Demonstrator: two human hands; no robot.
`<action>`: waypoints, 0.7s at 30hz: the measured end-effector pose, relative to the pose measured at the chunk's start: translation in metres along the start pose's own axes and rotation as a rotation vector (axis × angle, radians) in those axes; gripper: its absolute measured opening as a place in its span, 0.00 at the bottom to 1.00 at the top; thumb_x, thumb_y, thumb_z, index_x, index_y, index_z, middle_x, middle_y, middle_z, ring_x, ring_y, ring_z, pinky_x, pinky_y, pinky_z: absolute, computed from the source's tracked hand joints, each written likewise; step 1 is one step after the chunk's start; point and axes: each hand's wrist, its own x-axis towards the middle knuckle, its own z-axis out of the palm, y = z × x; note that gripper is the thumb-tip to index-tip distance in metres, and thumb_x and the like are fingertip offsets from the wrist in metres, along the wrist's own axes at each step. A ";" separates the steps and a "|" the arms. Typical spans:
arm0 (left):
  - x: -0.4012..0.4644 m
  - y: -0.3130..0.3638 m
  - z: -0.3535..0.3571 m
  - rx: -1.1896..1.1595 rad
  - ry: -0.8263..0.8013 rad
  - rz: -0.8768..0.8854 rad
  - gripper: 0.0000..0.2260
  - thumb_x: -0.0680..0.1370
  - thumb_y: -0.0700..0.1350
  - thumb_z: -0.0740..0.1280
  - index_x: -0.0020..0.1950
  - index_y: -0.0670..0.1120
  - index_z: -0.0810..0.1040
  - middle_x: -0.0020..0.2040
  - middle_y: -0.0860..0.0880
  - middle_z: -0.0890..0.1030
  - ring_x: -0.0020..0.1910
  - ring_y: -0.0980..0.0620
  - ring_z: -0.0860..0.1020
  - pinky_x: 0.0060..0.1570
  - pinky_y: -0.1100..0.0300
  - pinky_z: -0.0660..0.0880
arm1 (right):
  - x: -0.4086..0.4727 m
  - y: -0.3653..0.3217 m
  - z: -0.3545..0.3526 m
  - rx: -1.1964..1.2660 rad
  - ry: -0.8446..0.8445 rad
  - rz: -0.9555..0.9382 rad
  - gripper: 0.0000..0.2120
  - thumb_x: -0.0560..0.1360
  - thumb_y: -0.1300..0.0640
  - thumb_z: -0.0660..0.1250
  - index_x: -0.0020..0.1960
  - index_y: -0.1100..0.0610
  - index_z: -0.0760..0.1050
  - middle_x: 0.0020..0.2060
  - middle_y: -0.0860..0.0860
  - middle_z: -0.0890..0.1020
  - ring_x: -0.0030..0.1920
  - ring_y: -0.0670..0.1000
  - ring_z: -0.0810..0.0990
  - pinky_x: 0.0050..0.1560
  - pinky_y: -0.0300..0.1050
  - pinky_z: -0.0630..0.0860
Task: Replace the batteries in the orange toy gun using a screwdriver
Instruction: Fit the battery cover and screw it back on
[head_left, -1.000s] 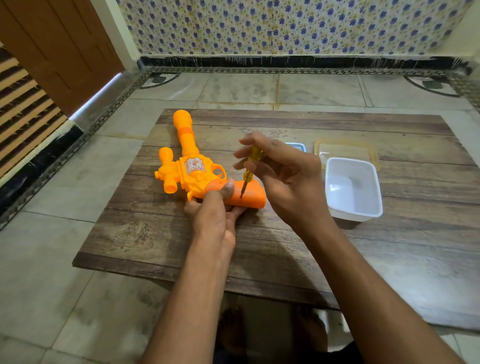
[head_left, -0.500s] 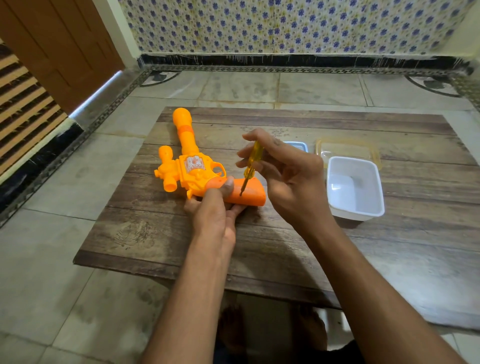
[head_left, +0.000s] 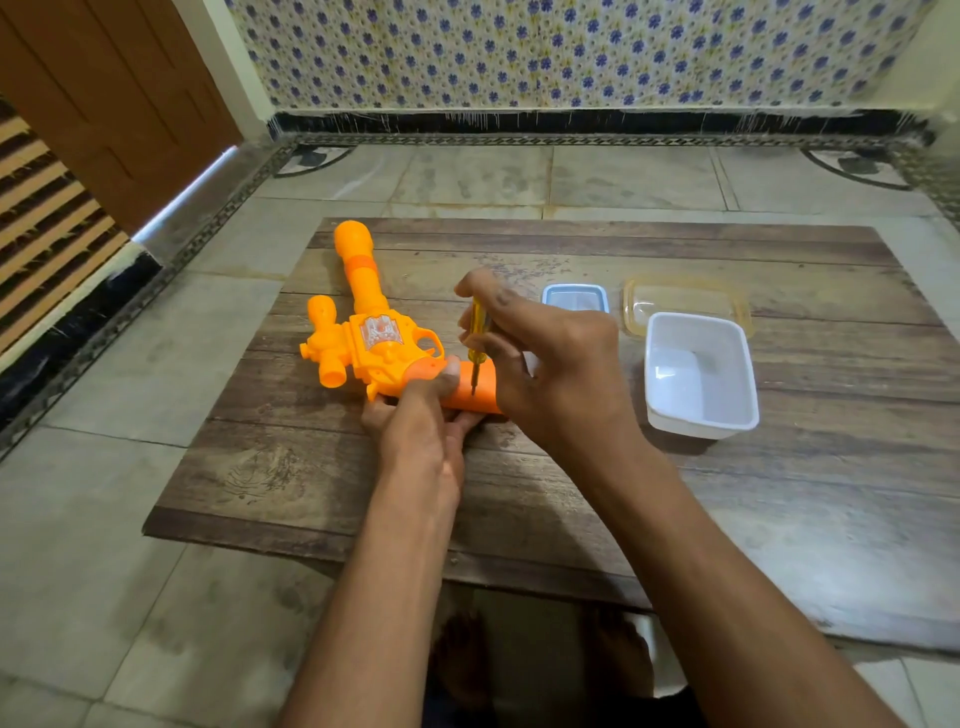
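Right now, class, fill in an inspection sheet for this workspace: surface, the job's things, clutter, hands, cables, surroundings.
Surface: low wooden table, worn, on the floor.
Job's things: orange toy gun lying flat; yellow screwdriver upright, its tip on the gun's grip. No batteries seen.
Clutter: white tub; clear yellow-rimmed lid behind it; small blue-rimmed container.
Hands: left hand holds the gun's grip; right hand pinches the screwdriver.
Cables: nothing seen.
Surroundings: tiled floor, blue-flowered wall tiles, wooden door.
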 end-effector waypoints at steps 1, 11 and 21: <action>0.001 0.000 0.000 -0.003 0.004 -0.004 0.25 0.74 0.27 0.71 0.70 0.39 0.75 0.62 0.36 0.83 0.55 0.38 0.84 0.39 0.40 0.84 | 0.000 -0.002 0.000 -0.020 -0.002 -0.002 0.14 0.75 0.63 0.66 0.59 0.64 0.81 0.39 0.55 0.85 0.40 0.55 0.86 0.44 0.43 0.80; 0.002 0.000 0.000 0.014 0.026 -0.007 0.27 0.72 0.27 0.72 0.71 0.39 0.74 0.63 0.36 0.82 0.57 0.38 0.84 0.34 0.47 0.83 | 0.000 -0.001 0.007 -0.067 0.052 0.090 0.18 0.72 0.68 0.73 0.62 0.63 0.81 0.38 0.54 0.85 0.37 0.51 0.84 0.42 0.47 0.81; 0.001 0.000 -0.001 0.024 0.001 -0.007 0.24 0.73 0.28 0.72 0.69 0.39 0.76 0.61 0.37 0.83 0.57 0.38 0.84 0.37 0.42 0.84 | -0.002 -0.002 0.003 0.222 -0.024 0.124 0.24 0.73 0.56 0.60 0.65 0.63 0.78 0.49 0.54 0.84 0.48 0.51 0.85 0.49 0.50 0.82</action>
